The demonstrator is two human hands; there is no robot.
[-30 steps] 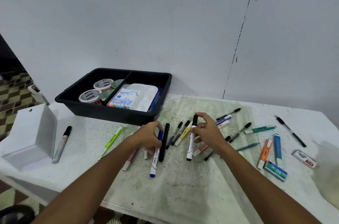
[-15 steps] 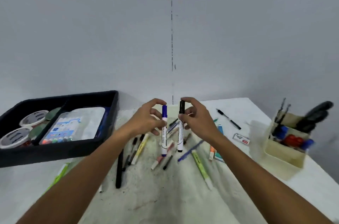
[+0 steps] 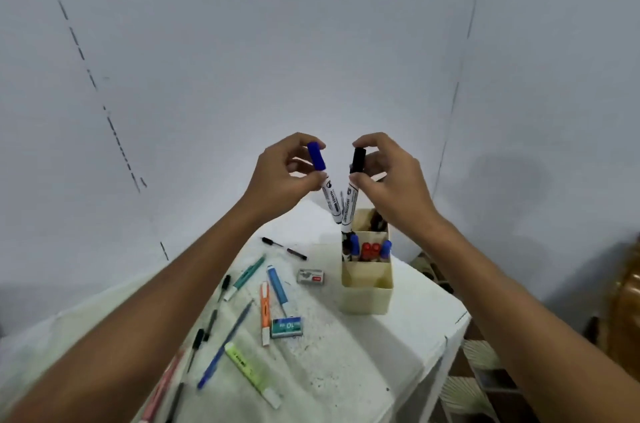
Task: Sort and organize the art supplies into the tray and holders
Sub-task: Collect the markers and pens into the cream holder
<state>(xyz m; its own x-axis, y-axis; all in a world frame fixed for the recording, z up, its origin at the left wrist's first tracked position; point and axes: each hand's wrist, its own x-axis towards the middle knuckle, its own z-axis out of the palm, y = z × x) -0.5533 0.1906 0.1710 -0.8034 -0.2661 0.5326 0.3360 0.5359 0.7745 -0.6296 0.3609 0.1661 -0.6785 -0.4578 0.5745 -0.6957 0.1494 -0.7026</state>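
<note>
The left hand (image 3: 287,166) pinches a blue-capped marker (image 3: 325,185) and the right hand (image 3: 388,177) pinches a black-capped marker (image 3: 351,194), caps up, tips down over the holder (image 3: 367,279) (markers already stand inside), likely so both can drop straight in.
</note>
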